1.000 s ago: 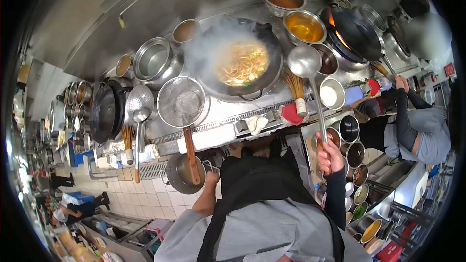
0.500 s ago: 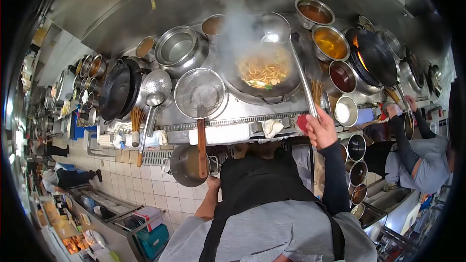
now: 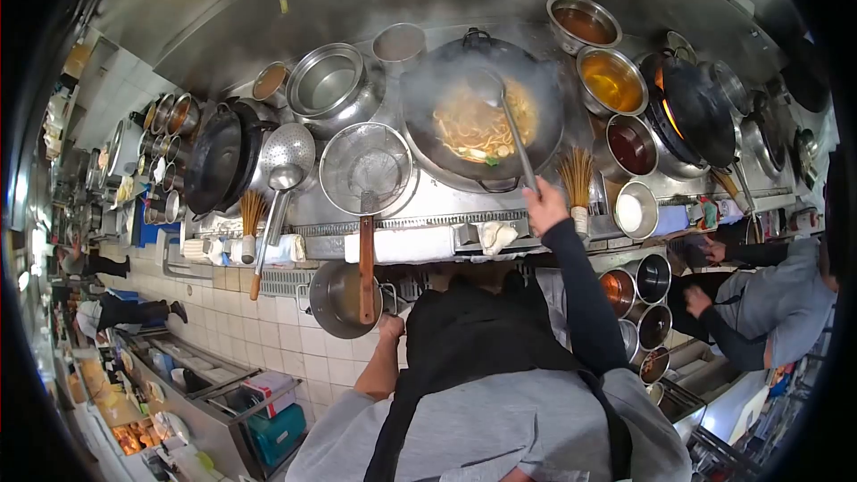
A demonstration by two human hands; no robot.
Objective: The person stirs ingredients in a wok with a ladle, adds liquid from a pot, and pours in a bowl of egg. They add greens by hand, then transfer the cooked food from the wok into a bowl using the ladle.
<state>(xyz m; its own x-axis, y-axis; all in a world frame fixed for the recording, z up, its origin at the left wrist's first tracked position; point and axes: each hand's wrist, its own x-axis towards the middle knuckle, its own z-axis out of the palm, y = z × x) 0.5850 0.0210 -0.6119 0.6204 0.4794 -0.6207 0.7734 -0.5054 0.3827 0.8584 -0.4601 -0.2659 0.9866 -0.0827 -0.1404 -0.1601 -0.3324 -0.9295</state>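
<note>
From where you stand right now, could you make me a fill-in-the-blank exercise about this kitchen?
1. The right hand holds a long-handled ____ that reaches over the steaming wok.
2. The food in that wok is mostly long, pale-brown ____.
3. The mesh strainer has a handle made of ____.
4. The pot under that handle is nearer to the ____ hand.

Missing words: ladle; noodles; wood; left.

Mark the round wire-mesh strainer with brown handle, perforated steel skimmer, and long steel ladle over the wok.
Wire-mesh strainer [image 3: 367,250]: head view, wooden handle.
Perforated steel skimmer [image 3: 287,147]: head view, perforated disc.
Long steel ladle [image 3: 517,136]: head view, handle shaft.
</note>
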